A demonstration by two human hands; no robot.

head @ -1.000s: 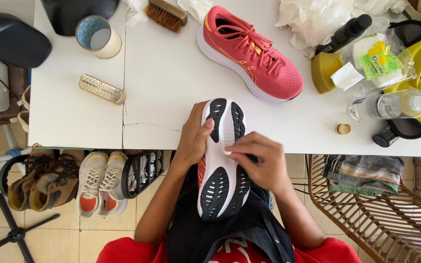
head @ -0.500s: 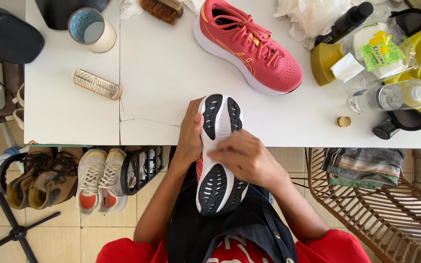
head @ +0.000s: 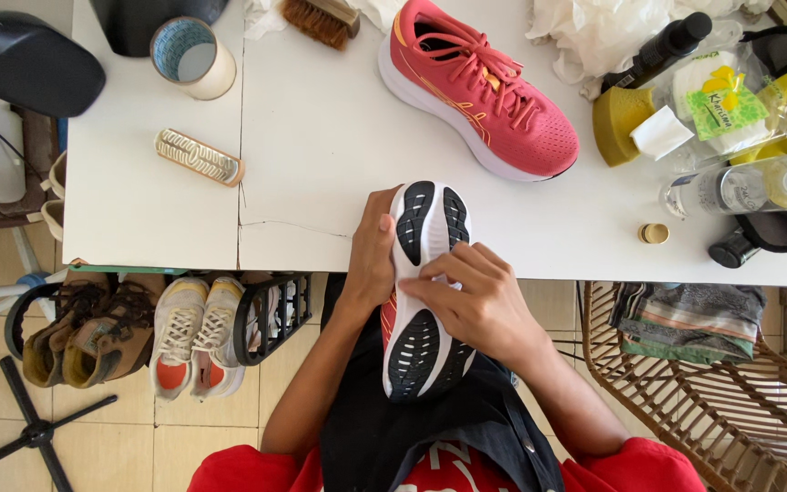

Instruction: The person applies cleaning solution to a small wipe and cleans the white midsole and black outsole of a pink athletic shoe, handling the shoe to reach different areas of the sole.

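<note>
At the top centre of the frame we see a pink running shoe (head: pixel 480 91) lying on our white bench (head: pixel 321 137). Upper left stand a tape roll (head: pixel 192 56) and a ridged brush (head: pixel 199 157). Lower left, worn shoes (head: pixel 134 333) sit on the floor.

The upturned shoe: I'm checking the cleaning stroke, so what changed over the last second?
The right hand slid across the white sole from its right side toward the left edge, fingertips pressed on the midsole. Whether it holds a small pad cannot be told now. The left hand kept gripping the shoe's left side near the toe. The pink shoe on the table stayed put.
</note>
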